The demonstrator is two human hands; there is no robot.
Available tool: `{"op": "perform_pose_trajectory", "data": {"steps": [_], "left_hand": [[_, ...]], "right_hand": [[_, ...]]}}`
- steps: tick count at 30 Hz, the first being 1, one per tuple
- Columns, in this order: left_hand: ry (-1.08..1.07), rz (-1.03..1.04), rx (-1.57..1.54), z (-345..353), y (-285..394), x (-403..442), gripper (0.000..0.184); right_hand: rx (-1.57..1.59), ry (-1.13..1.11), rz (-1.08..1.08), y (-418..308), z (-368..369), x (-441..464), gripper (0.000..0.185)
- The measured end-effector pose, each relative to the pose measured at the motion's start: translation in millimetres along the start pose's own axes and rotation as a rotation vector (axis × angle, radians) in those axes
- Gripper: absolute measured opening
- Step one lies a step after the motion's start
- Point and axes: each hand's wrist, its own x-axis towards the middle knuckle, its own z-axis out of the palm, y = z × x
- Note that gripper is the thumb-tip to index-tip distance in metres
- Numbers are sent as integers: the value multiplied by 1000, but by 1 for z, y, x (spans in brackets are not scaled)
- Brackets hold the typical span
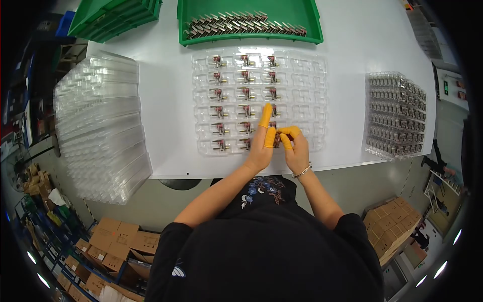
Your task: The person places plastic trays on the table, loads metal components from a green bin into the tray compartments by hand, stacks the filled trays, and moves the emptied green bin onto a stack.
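Note:
A clear plastic tray (305, 95) lies on the table, its three left columns holding small metal parts (246, 94) with red and brass-coloured pieces. Yellow finger covers are on both hands. My left hand (260, 151) is over the third column, index finger stretched toward the far side and thumb apart from it. Beside that thumb, my right hand (298, 151) is closed in a pinch on a small metal part (277, 140) at the column's near end. Fingers hide much of this part, and whether it touches the tray is unclear.
A green bin (251, 37) with rows of metal parts stands at the far side. Another green bin (113, 22) is at the far left. Stacked clear trays (103, 126) stand left; a stack of filled trays (396, 116) stands right. The table edge (226, 175) is near my body.

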Motion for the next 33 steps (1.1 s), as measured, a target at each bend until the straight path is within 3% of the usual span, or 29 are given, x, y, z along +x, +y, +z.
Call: {"op": "perform_pose_trajectory", "data": {"steps": [1,5,6,10,12,15,17,23,27,30,33], "left_hand": [[-1,-1,-1,-4,-3,3,54],[-156,400,730,-37,-23,18,60],[-157,398,727,-39,-23,16,60],[-531,387,936,-50,-20,14,65],[-619,459,1115,-50,-16,14,64],[-576,446,1195,-53,-18,11,56],[-546,442,1213,-58,-14,9,56],[-480,391,1234,-72,-11,0,54],[-420,339,1226,-74,-6,1,54],[-401,338,1166,-73,-6,2,54],[-402,337,1117,-83,0,6,54]], "right_hand": [[0,1,1,4,-1,0,20],[-568,-73,-283,37,0,-4,19],[-571,-74,-280,39,0,-6,19],[-368,75,-241,41,2,-1,20],[-317,140,-217,37,-3,21,20],[-140,296,-122,23,-15,71,20],[-142,284,-245,3,-25,128,21],[-500,241,-457,-37,-30,302,17],[-580,-77,-129,-47,-22,375,21],[-815,-133,-204,-50,8,398,28],[-823,-306,-90,-75,30,399,34]]}}
